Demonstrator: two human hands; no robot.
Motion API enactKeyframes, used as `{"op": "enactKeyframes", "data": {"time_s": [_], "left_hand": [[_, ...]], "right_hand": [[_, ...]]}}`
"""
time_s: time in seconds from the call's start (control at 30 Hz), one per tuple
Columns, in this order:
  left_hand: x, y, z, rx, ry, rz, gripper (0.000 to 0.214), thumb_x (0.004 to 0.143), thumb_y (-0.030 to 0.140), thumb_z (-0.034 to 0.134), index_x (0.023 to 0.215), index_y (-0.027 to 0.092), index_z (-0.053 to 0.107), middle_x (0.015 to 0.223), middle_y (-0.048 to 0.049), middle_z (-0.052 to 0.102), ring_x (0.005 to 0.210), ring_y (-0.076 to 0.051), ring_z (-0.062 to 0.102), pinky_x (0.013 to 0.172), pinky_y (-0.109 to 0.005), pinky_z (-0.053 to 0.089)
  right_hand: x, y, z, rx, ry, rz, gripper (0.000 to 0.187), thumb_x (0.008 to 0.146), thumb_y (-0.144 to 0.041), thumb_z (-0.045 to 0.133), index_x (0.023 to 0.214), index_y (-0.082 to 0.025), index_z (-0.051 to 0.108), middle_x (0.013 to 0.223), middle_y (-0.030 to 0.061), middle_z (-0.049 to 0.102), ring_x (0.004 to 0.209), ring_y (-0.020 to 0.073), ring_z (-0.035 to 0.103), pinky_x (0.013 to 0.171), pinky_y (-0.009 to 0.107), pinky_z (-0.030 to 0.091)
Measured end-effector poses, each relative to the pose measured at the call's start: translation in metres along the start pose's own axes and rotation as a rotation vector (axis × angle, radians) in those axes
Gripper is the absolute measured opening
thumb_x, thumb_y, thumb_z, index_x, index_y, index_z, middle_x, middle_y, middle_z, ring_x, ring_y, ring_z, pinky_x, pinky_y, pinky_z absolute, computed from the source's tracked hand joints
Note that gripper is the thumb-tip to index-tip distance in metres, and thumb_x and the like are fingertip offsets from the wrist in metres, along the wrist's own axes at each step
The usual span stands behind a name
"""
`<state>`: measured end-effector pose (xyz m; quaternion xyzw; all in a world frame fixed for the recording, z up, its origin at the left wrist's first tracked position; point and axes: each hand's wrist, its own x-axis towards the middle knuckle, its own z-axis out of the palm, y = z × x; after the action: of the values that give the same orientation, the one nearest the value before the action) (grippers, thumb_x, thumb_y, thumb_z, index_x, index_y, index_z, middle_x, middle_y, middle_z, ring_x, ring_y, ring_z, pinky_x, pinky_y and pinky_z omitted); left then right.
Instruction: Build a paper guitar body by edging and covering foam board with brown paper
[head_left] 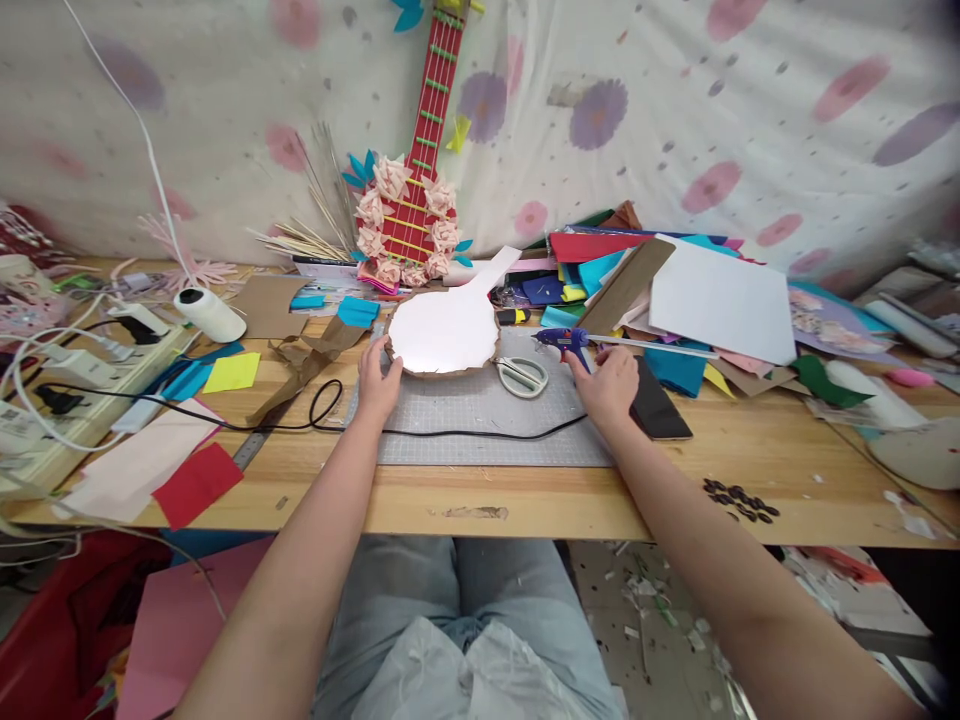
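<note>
Head view: left hand [379,380] grip open, holding nothing, fingers flat against left edge of white cutout [446,325] at far edge of mat [480,420], mid-table [750,450]. Right hand [611,385] touches glue gun [562,342] handle; grip closure: can't tell. Gun lies just right of cutout. Scissors [523,375] between the 2 hands.

Craft workbench — coloured paper [675,290], glue gun [562,342], scissors [523,375].
</note>
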<state>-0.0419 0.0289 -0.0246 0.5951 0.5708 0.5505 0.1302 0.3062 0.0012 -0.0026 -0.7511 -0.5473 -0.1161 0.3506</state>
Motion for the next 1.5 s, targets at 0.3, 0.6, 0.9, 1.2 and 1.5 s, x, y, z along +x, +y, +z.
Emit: {"op": "enactKeyframes", "data": {"time_s": [0.3, 0.6, 0.9, 1.2, 1.5], "left_hand": [[0.000, 0.002, -0.002, 0.028, -0.058, 0.080, 0.045, 0.078, 0.024, 0.052, 0.123, 0.019, 0.053, 0.134, -0.0101, 0.051, 0.127, -0.021, 0.043, 0.110, -0.040, 0.031], [-0.003, 0.005, -0.003, 0.074, -0.094, 0.109, 0.046, 0.077, 0.017, 0.052, 0.123, 0.019, 0.053, 0.132, -0.0104, 0.051, 0.125, -0.021, 0.045, 0.110, -0.040, 0.031], [-0.004, 0.008, -0.004, 0.111, -0.111, 0.114, 0.050, 0.076, 0.014, 0.052, 0.125, 0.018, 0.051, 0.131, -0.0121, 0.050, 0.126, -0.022, 0.043, 0.111, -0.040, 0.029], [-0.003, 0.005, -0.003, 0.092, -0.100, 0.112, 0.048, 0.075, 0.015, 0.052, 0.124, 0.019, 0.052, 0.133, -0.0103, 0.050, 0.126, -0.021, 0.043, 0.111, -0.039, 0.029], [-0.003, 0.005, -0.001, 0.081, -0.064, 0.090, 0.046, 0.075, 0.016, 0.053, 0.121, 0.021, 0.054, 0.129, -0.0086, 0.053, 0.123, -0.021, 0.046, 0.109, -0.039, 0.032]], "right_hand": [[-0.032, -0.131, 0.017, 0.358, -0.140, -0.671, 0.055, 0.077, -0.054, 0.057, 0.112, -0.014, 0.048, 0.116, 0.0170, 0.051, 0.112, 0.0283, 0.044, 0.097, 0.044, 0.035], [-0.048, -0.162, 0.051, 0.339, -0.284, -0.573, 0.061, 0.075, -0.050, 0.061, 0.120, -0.012, 0.047, 0.125, 0.0175, 0.048, 0.119, 0.0303, 0.040, 0.103, 0.045, 0.031], [-0.053, -0.164, 0.048, 0.250, -0.241, -0.619, 0.050, 0.082, -0.046, 0.055, 0.118, -0.011, 0.050, 0.123, 0.0162, 0.050, 0.112, 0.0297, 0.043, 0.100, 0.043, 0.031], [-0.044, -0.157, 0.052, 0.484, -0.228, -0.324, 0.029, 0.095, -0.031, 0.024, 0.082, -0.020, 0.048, 0.087, 0.0089, 0.059, 0.085, 0.0194, 0.053, 0.079, 0.031, 0.040], [-0.016, -0.127, 0.030, 0.645, -0.491, -0.029, 0.044, 0.090, -0.052, 0.024, 0.063, -0.022, 0.042, 0.053, -0.0013, 0.050, 0.056, 0.0141, 0.054, 0.059, 0.025, 0.041]]}}
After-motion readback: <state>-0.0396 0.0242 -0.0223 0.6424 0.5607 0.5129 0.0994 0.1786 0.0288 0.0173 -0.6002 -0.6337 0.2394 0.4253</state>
